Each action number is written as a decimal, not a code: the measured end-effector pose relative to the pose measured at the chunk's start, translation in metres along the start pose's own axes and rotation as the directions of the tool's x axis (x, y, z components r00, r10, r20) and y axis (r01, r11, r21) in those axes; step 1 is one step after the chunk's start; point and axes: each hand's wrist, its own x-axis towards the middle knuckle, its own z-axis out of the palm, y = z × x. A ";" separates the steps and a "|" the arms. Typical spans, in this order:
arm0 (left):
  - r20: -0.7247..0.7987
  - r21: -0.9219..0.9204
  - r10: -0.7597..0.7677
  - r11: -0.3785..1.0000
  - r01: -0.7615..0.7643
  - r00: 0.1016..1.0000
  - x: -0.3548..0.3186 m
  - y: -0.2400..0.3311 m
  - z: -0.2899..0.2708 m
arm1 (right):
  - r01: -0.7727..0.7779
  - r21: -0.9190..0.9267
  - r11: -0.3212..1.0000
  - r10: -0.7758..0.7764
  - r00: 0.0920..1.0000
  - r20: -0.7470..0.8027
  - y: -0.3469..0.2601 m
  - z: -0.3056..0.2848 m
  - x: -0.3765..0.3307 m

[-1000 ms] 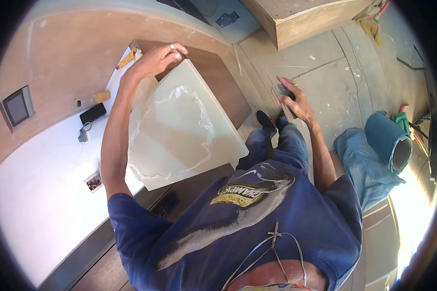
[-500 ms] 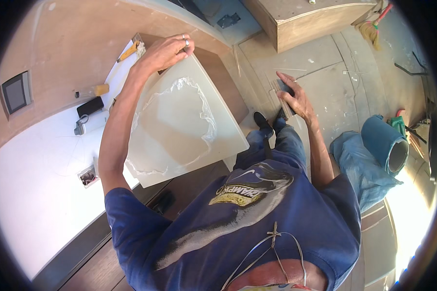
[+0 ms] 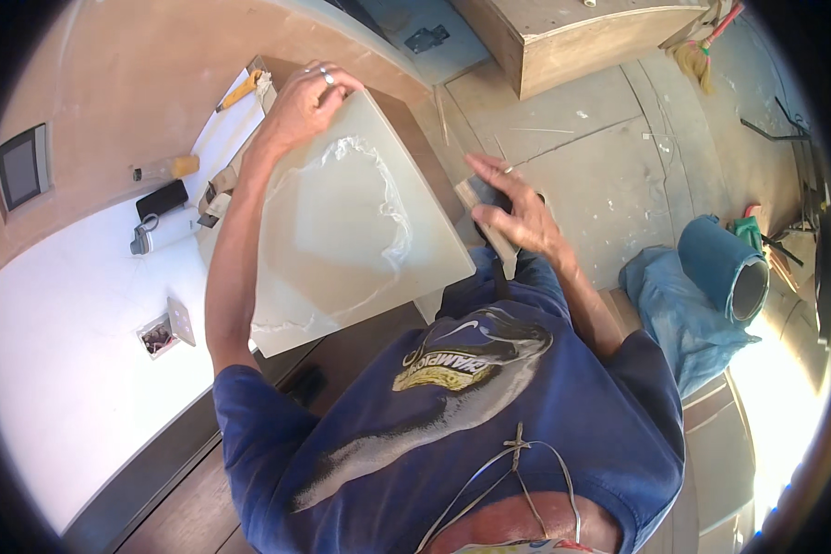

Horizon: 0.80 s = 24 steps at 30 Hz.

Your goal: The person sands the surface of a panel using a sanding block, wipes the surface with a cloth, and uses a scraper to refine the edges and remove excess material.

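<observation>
A pale, smooth panel (image 3: pixel 328 231) stands tilted in front of me at left of centre, with a rough, whitish irregular line of material across its face. Bent over its far upper corner, my left hand (image 3: pixel 307 103) grips the edge and wears a ring. My right hand (image 3: pixel 526 217) holds a flat wooden block (image 3: pixel 502 247) with a dark part under the fingers. The block is just right of the panel's right edge, and I see a gap between them. Its underside is hidden from view.
On the white surface at left lie a yellow-handled tool (image 3: pixel 240 90), a black phone (image 3: pixel 163 198) and a white bottle (image 3: pixel 168 231), near an open wall box (image 3: pixel 157 338) with wires. A wooden cabinet (image 3: pixel 600 42), a broom (image 3: pixel 697 63) and a blue roll (image 3: pixel 718 263) beside a blue bag (image 3: pixel 679 309) stand at right.
My right hand has moved left with the block, closer to the panel's edge. My left hand has shifted slightly left along the panel's upper corner.
</observation>
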 end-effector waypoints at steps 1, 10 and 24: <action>-0.119 -0.004 -0.011 1.000 0.011 0.993 -0.006 -0.010 0.007 | 0.029 -0.023 0.999 -0.029 0.999 0.019 -0.008 0.011 -0.005; -0.530 -0.276 -0.309 0.943 0.185 0.790 -0.025 -0.045 0.088 | 0.128 -0.167 0.978 -0.155 0.975 -0.161 -0.011 0.081 0.152; -0.482 -0.276 -0.408 0.910 0.308 0.775 -0.034 -0.039 0.089 | 0.190 -0.193 0.963 -0.207 0.976 -0.074 -0.020 0.072 0.037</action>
